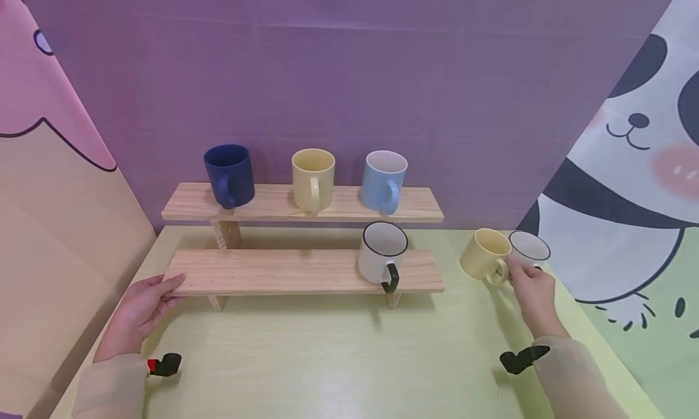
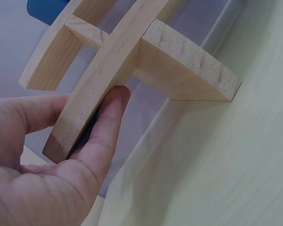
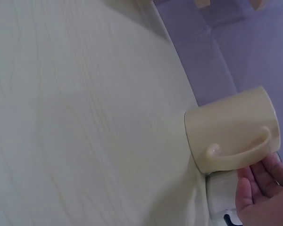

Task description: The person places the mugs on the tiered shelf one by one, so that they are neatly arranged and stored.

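Observation:
My left hand grips the left end of the lower wooden shelf board, thumb on top and fingers underneath, as the left wrist view shows. My right hand is beside a yellow mug on the table at the right. In the right wrist view its fingers lie close by the mug's handle, while the thumb stands apart from the rim. Whether the fingers touch the mug is hard to tell. Behind that hand, a white mug with a dark rim is partly hidden.
On the upper shelf stand a dark blue mug, another yellow mug and a light blue mug. The lower board bears a white mug with a black handle. A purple cloth backdrop hangs behind the table.

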Motion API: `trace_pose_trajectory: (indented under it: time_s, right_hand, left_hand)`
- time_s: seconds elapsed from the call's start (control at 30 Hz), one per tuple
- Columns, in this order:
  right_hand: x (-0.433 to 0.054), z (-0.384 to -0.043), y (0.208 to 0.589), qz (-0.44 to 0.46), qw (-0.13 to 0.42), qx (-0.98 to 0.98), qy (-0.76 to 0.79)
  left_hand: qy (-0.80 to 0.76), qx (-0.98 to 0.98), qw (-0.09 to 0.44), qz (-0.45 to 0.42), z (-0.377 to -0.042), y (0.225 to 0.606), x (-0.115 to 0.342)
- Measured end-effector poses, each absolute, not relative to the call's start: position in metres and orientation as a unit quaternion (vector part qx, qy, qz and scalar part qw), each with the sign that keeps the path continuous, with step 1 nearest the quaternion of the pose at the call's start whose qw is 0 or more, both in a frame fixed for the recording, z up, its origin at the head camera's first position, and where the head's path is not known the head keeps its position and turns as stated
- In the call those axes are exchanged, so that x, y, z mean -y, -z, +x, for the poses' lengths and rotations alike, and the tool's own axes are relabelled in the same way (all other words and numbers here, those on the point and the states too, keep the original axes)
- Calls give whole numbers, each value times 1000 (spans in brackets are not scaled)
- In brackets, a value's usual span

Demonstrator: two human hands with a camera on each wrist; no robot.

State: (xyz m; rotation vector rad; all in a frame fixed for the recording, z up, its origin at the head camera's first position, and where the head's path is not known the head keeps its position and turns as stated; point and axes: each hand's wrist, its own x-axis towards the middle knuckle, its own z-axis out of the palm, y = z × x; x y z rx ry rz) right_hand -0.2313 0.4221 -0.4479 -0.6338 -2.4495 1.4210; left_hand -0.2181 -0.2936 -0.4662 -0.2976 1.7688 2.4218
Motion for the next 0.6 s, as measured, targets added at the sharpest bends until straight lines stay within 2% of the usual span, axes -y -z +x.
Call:
trace_pose_trajectory:
  time_s: [0.3,0.6]
  right_hand:
    - [-430,-241,459,-78,116,858,-495]
    - [-433,-249,463,-43,85,836,-541]
  left_hand:
    - [-799,-590,64,-94,-218,466,295]
    - [-803,-585,64,-93,-218,467,295]
